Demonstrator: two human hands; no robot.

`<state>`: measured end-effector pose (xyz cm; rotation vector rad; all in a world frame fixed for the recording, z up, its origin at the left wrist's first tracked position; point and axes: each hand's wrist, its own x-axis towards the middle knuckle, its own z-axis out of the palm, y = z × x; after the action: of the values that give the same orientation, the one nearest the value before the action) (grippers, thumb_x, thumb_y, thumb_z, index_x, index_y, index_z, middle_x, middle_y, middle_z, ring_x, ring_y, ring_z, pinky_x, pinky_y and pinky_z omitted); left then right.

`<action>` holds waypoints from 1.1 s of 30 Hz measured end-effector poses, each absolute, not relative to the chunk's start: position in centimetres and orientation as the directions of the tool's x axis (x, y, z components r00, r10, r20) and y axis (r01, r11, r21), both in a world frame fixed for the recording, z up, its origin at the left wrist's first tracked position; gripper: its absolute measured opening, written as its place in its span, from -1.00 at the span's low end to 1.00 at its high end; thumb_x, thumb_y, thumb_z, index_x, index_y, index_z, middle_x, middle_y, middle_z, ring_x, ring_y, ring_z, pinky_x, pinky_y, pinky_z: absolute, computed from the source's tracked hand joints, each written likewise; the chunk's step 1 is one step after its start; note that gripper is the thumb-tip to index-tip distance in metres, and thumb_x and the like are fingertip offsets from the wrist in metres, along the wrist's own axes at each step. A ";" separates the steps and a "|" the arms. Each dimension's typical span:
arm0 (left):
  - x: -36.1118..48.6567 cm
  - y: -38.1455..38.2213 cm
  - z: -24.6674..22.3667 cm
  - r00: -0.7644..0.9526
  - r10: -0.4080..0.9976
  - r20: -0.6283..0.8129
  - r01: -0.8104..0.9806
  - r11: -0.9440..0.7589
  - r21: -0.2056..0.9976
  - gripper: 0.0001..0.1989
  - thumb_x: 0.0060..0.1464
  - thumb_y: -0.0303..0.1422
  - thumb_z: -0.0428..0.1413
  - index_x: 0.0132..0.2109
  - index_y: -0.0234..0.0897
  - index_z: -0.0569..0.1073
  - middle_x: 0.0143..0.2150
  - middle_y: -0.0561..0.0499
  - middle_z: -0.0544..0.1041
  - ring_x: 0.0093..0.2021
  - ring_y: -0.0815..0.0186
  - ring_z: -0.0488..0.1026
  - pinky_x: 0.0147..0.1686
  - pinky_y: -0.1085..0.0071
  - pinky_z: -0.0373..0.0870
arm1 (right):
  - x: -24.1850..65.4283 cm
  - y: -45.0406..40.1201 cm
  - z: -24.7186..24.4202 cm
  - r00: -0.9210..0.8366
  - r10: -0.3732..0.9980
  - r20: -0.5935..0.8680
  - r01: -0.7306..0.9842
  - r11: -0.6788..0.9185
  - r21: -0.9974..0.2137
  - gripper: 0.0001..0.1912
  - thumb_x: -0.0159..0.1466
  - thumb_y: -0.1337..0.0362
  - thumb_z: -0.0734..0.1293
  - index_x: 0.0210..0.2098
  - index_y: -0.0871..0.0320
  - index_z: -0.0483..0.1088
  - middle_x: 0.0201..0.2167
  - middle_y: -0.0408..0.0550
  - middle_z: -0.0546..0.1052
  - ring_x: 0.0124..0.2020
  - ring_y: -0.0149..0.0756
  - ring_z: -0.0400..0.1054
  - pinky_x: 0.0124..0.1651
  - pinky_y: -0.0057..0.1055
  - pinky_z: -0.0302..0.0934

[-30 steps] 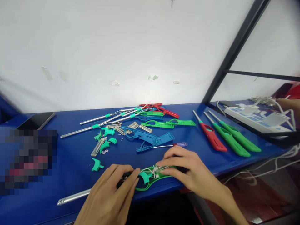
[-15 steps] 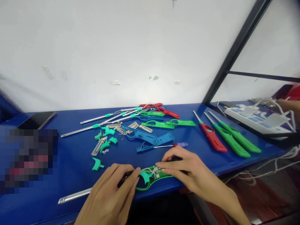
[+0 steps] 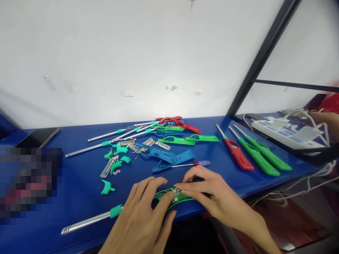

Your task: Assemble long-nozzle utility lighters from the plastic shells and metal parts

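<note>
- The right hand [image 3: 212, 187] has thumb and forefinger drawn close together, pinching the right end of a green lighter handle shell [image 3: 183, 198], which lies hollow side up at the table's near edge.
- The left hand [image 3: 137, 215] reaches over the shell's left part, forefinger on the inner pieces and thumb apart at the near side; I cannot tell whether it pinches anything.
- A metal rod with a teal collar [image 3: 116, 211] points left from the shell; their join is hidden under the left hand.
- The blue tabletop [image 3: 79, 190] stops just in front of the shell, its edge slanting away to the right. Bare blue surface stretches left of the shell; a narrower band runs behind it.
- Behind the shell: one screwdriver [image 3: 201, 163], two blue handle halves [image 3: 161, 155], two green handle halves [image 3: 185, 141], then a heap of overlapping rods and red, green and blue halves, too tangled to count.
- Left and behind the shell: five teal triggers [image 3: 106, 187] and about five clear tanks [image 3: 107, 168].
- Right of the shell: three closed lighters, one red lighter [image 3: 239, 155] and two green lighters [image 3: 263, 164].
- Farther right: one power strip [image 3: 270, 129].
</note>
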<state>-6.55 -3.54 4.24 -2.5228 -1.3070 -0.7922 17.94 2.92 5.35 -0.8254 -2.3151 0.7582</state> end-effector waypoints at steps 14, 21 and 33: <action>-6.5 -3.3 3.4 0.444 0.713 0.543 0.781 -0.605 0.155 -0.69 0.36 -0.48 0.08 0.20 -0.24 0.41 0.17 -0.19 0.44 0.21 0.06 0.43 0.11 0.09 0.59 | 18.0 2.9 5.2 -0.653 0.687 0.321 0.366 0.656 -0.660 -0.68 0.55 0.31 0.31 0.19 -0.11 0.59 -0.05 -0.11 0.55 -0.03 -0.33 0.44 0.06 -0.40 0.30; -6.1 -3.2 3.7 0.431 0.691 0.580 0.767 -0.619 0.168 -0.74 0.34 -0.51 0.05 0.12 -0.27 0.44 0.10 -0.21 0.48 0.13 0.04 0.48 0.02 0.06 0.64 | 18.1 2.9 5.3 -0.656 0.686 0.315 0.368 0.655 -0.660 -0.68 0.55 0.31 0.31 0.19 -0.10 0.59 -0.06 -0.10 0.55 -0.02 -0.31 0.44 0.07 -0.39 0.30; -5.9 -2.9 3.8 0.411 0.705 0.578 0.762 -0.613 0.206 -0.76 0.34 -0.52 0.04 0.10 -0.24 0.43 0.07 -0.18 0.51 0.13 0.06 0.51 0.04 0.05 0.64 | 18.0 3.0 5.3 -0.653 0.684 0.325 0.371 0.662 -0.651 -0.69 0.55 0.28 0.31 0.18 -0.09 0.60 -0.06 -0.08 0.56 -0.03 -0.29 0.45 0.06 -0.36 0.33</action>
<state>-5.90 -2.95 3.76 -2.5628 -1.3360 -0.9806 17.96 3.04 5.28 -0.8146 -2.3170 0.7377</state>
